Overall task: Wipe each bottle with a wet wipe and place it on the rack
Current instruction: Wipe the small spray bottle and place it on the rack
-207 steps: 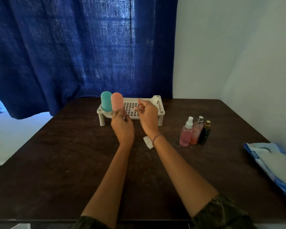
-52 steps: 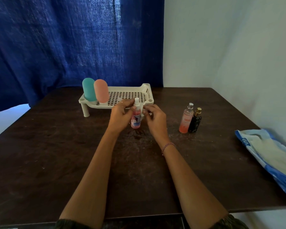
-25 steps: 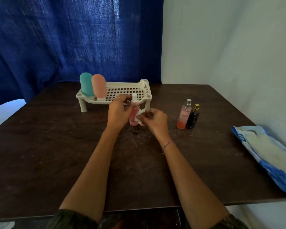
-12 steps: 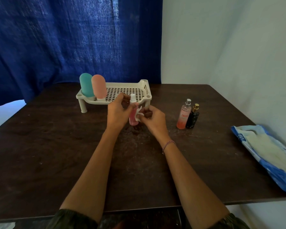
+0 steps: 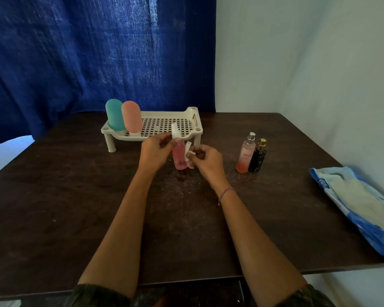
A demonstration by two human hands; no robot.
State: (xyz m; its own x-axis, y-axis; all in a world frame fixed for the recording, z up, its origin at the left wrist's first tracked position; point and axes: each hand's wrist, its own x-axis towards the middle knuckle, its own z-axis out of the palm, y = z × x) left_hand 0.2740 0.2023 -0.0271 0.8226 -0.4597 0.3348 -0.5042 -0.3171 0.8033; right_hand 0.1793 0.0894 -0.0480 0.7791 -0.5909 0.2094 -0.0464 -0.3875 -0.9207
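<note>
With the pink spray bottle (image 5: 179, 157) gripped by the left hand (image 5: 154, 151) and the wet wipe (image 5: 188, 152) pinched against it by the right hand (image 5: 205, 160), it could be let slip once wetted.

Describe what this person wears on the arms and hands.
Forearms are bare. The left sleeve and right sleeve are dark olive, bunched near the elbows. A thin pink-and-white braided bracelet circles the right wrist. The left hand and right hand wear no gloves.

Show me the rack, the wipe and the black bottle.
rack (image 5: 192, 111), head view, right end wall.
wipe (image 5: 188, 150), head view, white folded part.
black bottle (image 5: 257, 160), head view, dark body.
</note>
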